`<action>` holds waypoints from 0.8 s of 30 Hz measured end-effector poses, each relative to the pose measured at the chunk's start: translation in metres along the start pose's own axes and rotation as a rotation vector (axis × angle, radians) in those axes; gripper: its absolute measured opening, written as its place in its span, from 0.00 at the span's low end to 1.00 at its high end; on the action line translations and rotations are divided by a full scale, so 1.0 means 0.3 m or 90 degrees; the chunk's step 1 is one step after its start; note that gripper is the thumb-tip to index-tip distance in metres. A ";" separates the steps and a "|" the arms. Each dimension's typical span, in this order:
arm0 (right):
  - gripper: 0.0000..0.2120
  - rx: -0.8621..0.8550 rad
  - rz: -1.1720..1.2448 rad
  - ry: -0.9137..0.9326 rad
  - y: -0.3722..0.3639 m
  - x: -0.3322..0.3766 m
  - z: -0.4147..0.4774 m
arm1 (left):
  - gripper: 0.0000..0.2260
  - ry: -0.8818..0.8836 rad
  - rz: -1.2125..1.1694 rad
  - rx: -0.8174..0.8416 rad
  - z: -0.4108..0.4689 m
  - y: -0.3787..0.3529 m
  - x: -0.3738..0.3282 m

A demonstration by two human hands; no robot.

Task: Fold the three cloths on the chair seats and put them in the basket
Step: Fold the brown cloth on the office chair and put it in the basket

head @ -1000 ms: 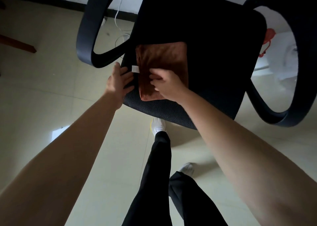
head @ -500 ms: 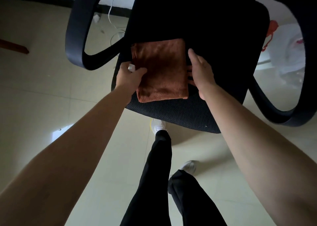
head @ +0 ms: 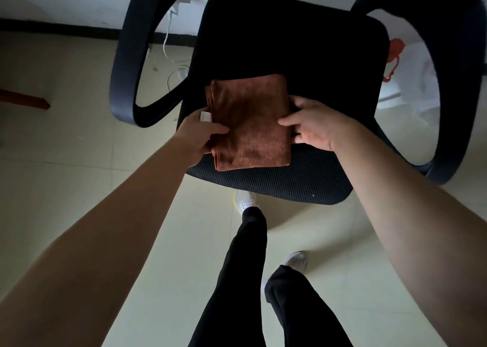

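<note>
A brown cloth [head: 250,125], folded into a neat rectangle, lies on the front left part of a black mesh chair seat [head: 303,56]. My left hand [head: 197,133] pinches the cloth's left edge, thumb on top, beside a small white label. My right hand [head: 311,125] grips the right edge, thumb over the top and fingers tucked under. The basket and the other cloths are out of sight.
Curved black armrests [head: 126,70] stand on both sides of the seat. A white cable [head: 168,54] trails on the tiled floor behind the left armrest. A white bag with red print [head: 411,67] lies to the right. My legs and white shoes are below the seat's front edge.
My right hand left the top of the cloth and moved to its right edge, then closed its thumb and fingers on it. My left hand closed on the left edge.
</note>
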State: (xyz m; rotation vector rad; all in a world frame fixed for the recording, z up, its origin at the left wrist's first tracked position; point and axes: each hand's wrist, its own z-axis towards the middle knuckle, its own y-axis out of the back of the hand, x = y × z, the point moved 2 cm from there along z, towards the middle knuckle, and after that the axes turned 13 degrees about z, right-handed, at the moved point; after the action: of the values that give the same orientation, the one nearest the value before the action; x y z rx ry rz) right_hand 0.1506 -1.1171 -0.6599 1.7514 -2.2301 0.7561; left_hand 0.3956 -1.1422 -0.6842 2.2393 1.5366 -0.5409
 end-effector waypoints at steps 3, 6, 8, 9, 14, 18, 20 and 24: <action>0.25 0.005 -0.002 0.017 0.021 0.019 -0.093 | 0.22 -0.020 0.023 0.040 -0.061 -0.027 -0.049; 0.28 -0.001 0.004 0.051 0.064 0.034 -0.212 | 0.25 -0.061 0.041 0.079 -0.143 -0.077 -0.115; 0.30 -0.003 0.012 0.076 0.106 0.042 -0.307 | 0.27 -0.098 0.064 0.103 -0.225 -0.125 -0.170; 0.31 -0.004 0.017 0.088 0.125 0.045 -0.360 | 0.28 -0.119 0.080 0.115 -0.266 -0.148 -0.194; 0.32 -0.020 0.054 0.165 0.229 0.013 -0.721 | 0.28 -0.221 0.190 0.141 -0.596 -0.305 -0.309; 0.30 -0.026 0.081 0.237 0.322 -0.099 -1.083 | 0.25 -0.290 0.247 0.162 -0.915 -0.498 -0.312; 0.30 -0.036 0.091 0.270 0.386 -0.174 -1.265 | 0.22 -0.310 0.270 0.184 -1.060 -0.605 -0.287; 0.29 -0.081 0.114 0.341 0.533 -0.345 -1.673 | 0.21 -0.354 0.315 0.246 -1.364 -0.869 -0.250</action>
State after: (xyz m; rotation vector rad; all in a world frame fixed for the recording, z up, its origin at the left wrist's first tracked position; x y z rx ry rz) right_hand -0.0475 -0.7475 -0.3245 1.1283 -2.0188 0.9611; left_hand 0.1686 -0.9079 -0.3172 2.3303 0.6141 -1.2422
